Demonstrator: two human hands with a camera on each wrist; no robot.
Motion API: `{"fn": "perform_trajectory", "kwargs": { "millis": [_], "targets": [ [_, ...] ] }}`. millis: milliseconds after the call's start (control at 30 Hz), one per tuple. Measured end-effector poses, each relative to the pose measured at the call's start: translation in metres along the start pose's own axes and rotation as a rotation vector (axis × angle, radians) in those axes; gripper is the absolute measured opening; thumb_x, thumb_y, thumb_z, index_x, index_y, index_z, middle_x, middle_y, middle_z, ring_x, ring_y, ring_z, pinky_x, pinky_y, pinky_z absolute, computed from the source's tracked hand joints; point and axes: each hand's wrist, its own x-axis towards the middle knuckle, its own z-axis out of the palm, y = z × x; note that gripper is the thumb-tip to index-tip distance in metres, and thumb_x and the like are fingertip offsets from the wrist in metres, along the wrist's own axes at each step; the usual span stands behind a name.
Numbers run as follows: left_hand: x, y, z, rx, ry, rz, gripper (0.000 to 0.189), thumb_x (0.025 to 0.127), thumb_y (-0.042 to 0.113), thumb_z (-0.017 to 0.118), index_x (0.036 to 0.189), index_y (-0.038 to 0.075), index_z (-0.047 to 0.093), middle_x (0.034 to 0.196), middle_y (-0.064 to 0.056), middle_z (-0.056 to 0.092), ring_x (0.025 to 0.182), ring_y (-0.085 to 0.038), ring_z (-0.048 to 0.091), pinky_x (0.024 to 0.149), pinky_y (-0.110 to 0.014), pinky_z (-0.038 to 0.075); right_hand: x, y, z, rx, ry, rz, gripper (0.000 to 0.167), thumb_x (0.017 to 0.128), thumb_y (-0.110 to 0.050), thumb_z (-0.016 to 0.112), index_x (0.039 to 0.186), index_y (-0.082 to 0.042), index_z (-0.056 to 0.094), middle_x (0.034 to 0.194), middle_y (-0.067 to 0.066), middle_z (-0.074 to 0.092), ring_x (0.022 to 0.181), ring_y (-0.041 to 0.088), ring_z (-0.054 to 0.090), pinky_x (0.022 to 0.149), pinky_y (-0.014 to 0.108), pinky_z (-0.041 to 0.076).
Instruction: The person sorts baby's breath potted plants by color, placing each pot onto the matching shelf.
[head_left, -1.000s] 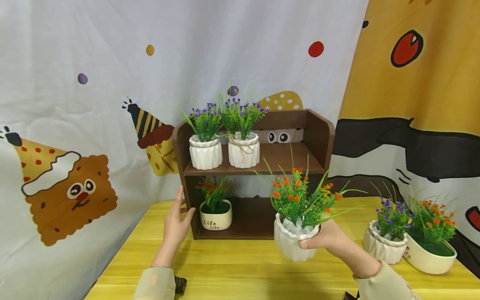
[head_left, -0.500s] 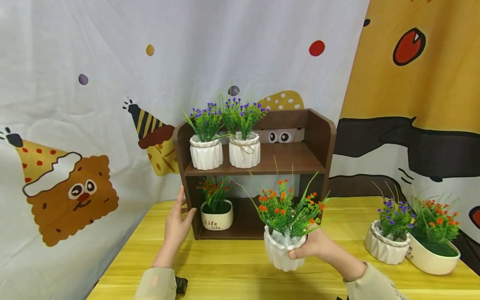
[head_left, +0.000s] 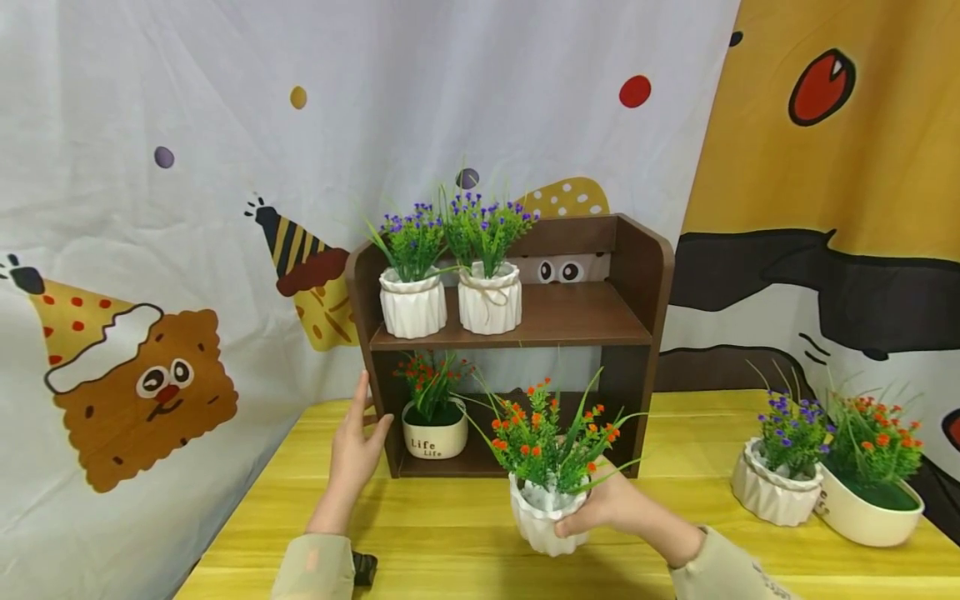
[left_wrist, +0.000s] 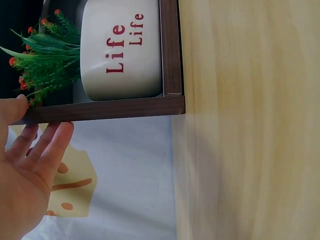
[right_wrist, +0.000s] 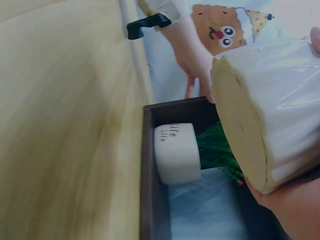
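Note:
My right hand (head_left: 596, 504) grips a white ribbed flowerpot (head_left: 542, 521) with orange artificial flowers, thumb at the near side. The pot is held in front of the brown two-tier shelf (head_left: 585, 315); its underside shows in the right wrist view. My left hand (head_left: 354, 450) rests with straight fingers against the shelf's left side panel; in the left wrist view its thumb lies at the panel's edge and the other fingers along its outer face. A cream "Life" pot (left_wrist: 122, 50) with red flowers stands on the lower tier, just inside that panel.
Two white pots with purple flowers, one left (head_left: 412, 307) and one beside it (head_left: 490, 300), stand on the upper tier. On the table (head_left: 420, 542) at right are another purple-flowered pot (head_left: 776, 492) and an oval cream planter (head_left: 870, 512). A printed curtain (head_left: 225, 100) hangs behind.
My right hand has carried the orange-flowered pot leftward and lower, in front of the shelf's lower tier. My left hand stays at the side panel.

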Motion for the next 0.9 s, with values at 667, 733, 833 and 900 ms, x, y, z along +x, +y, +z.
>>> {"fn": "perform_trajectory", "kwargs": {
  "millis": [667,733,833,900],
  "targets": [
    [0.002,0.001,-0.001,0.007,-0.003,-0.006,0.087,0.087,0.001,0.071,0.156,0.025,0.023,0.119,-0.028,0.059,0.086,-0.040,0.066,0.064,-0.050,0.057,-0.002,0.039,0.021,0.061,-0.034,0.137,0.083,0.068,-0.002,0.087,0.139,-0.002,0.045,0.131,0.007,0.059,0.117,0.018,0.056,0.100,0.029,0.043],
    [0.002,0.000,-0.001,0.012,0.000,-0.002,0.088,0.087,0.001,0.071,0.156,0.025,0.023,0.119,-0.027,0.059,0.086,-0.040,0.066,0.063,-0.049,0.057,0.000,0.045,0.022,0.072,-0.011,0.190,0.084,0.068,-0.003,0.088,0.140,0.001,0.044,0.131,0.010,0.059,0.117,0.017,0.056,0.100,0.027,0.043],
    [0.001,-0.001,-0.001,0.006,-0.002,0.001,0.088,0.087,0.000,0.071,0.156,0.025,0.023,0.120,-0.028,0.059,0.086,-0.040,0.066,0.063,-0.049,0.057,0.002,0.054,0.025,0.069,0.032,0.251,0.078,0.068,-0.006,0.088,0.134,0.006,0.048,0.123,0.016,0.062,0.110,0.017,0.060,0.096,0.027,0.046],
    [0.001,-0.001,-0.001,0.002,-0.004,0.004,0.088,0.086,0.000,0.071,0.156,0.025,0.023,0.121,-0.028,0.058,0.086,-0.040,0.066,0.064,-0.049,0.057,0.003,0.058,0.025,0.093,0.063,0.280,0.074,0.068,-0.006,0.088,0.129,0.009,0.051,0.118,0.019,0.064,0.105,0.017,0.063,0.093,0.028,0.048]
  ]
}}
